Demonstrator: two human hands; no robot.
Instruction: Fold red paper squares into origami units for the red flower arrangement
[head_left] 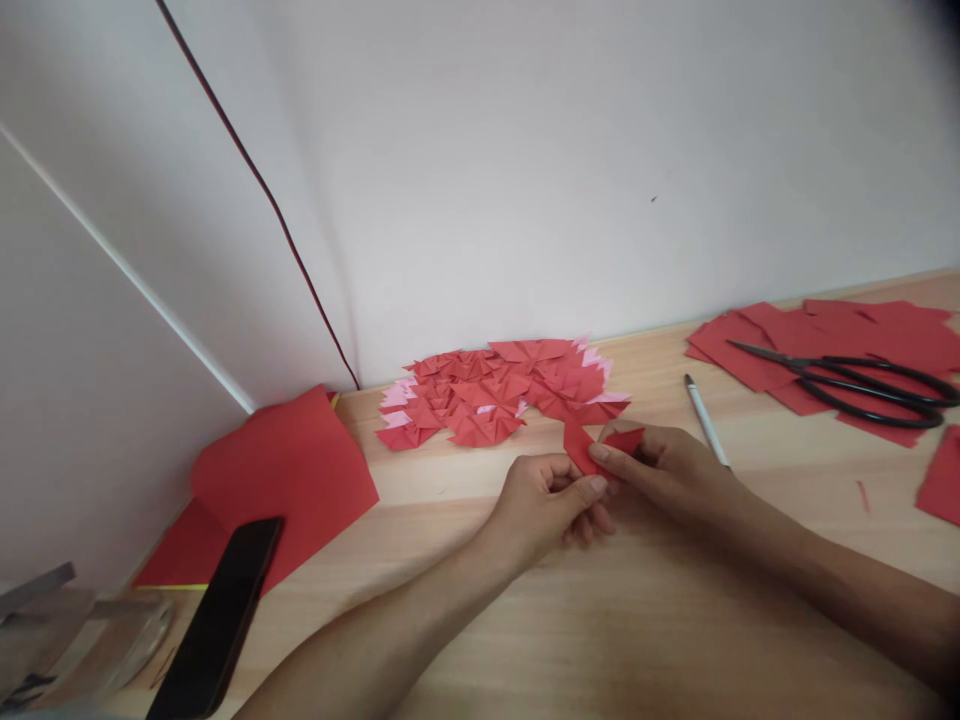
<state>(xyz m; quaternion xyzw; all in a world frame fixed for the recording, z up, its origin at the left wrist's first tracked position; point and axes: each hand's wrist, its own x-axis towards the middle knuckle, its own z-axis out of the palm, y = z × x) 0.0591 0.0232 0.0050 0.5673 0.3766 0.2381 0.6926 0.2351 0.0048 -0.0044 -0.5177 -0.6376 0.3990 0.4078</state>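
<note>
Both of my hands meet at the middle of the wooden table point(465, 620) on a small red folded paper piece point(579, 448). My left hand point(544, 500) pinches its lower edge with thumb and fingers curled. My right hand point(664, 465) presses on it from the right, thumb on top and fingers closed over another corner. Just behind the hands lies a pile of finished red and pink folded pieces point(495, 390).
Black scissors point(855, 380) rest on a stack of red paper squares point(787, 345) at the right. A white pen point(706, 420) lies beside my right hand. Large red sheets point(285, 470) and a black phone point(221, 620) sit at the left. A white wall runs behind.
</note>
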